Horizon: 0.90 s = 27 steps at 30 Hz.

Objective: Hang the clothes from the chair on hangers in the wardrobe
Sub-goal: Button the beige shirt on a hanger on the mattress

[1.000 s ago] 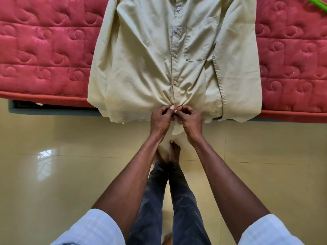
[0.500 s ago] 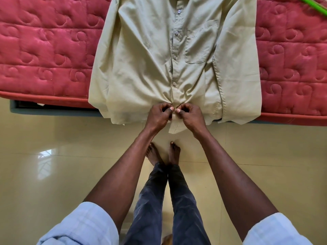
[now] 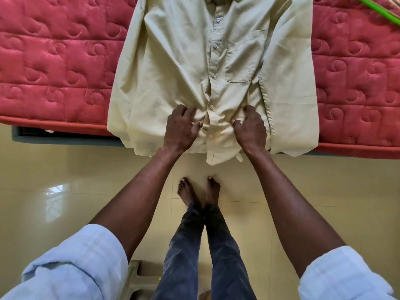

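Glossy cream floor tiles [image 3: 65, 180] fill the lower part of the view, seen from above by a standing person. Beyond the floor lies a red quilted mattress [image 3: 54, 61], stitched in swirls, and everything else is placed in relation to it. Spread flat across the middle of the mattress is a pale olive button-up shirt [image 3: 173, 61], front side up, collar at the far edge, its hem hanging just over the near edge. The fabric is thin and lightly creased, with a chest pocket and long sleeves folded down both sides. At the far right corner of the mattress lies a green stick [image 3: 376, 9], cut off by the frame.

Both hands press on the lower shirt front, near the mattress edge. The left hand [image 3: 180, 128] and right hand [image 3: 251, 128] sit either side of the button strip, fingers curled into bunched cloth, gripping it.

Buttoning looks nearly finished, since the strip appears closed down to the hem. Next, I judge, comes fitting a hanger through the collar; no hanger is clearly visible here.
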Each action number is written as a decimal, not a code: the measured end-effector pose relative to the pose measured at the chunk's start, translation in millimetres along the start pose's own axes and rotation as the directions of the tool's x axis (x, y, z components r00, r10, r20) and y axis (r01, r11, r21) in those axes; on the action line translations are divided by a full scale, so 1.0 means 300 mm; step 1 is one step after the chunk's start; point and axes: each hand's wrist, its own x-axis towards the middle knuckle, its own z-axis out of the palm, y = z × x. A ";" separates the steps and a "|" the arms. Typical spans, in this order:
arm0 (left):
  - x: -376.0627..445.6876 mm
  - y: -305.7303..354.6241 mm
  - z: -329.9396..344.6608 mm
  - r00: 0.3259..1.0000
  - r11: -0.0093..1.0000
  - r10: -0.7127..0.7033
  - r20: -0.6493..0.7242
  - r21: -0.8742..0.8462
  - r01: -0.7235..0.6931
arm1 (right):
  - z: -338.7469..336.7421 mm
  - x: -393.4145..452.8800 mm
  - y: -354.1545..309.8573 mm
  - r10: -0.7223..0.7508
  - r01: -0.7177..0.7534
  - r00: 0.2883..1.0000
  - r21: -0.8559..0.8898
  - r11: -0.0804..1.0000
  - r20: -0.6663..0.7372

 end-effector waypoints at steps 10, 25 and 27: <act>0.135 0.033 -0.064 0.988 0.998 -0.048 -0.147 -0.035 0.043 | -0.039 0.126 -0.063 -0.092 0.085 0.987 -0.057 0.995 -0.134; 0.172 0.092 -0.055 0.957 0.993 -0.003 -0.289 -0.114 -0.031 | 0.090 0.016 -0.175 -0.350 0.349 0.924 -0.038 0.936 -0.153; 0.110 0.045 -0.017 0.963 0.993 -0.083 -0.257 -0.098 0.059 | 0.143 -0.032 -0.155 -0.295 0.288 0.952 -0.081 0.954 -0.085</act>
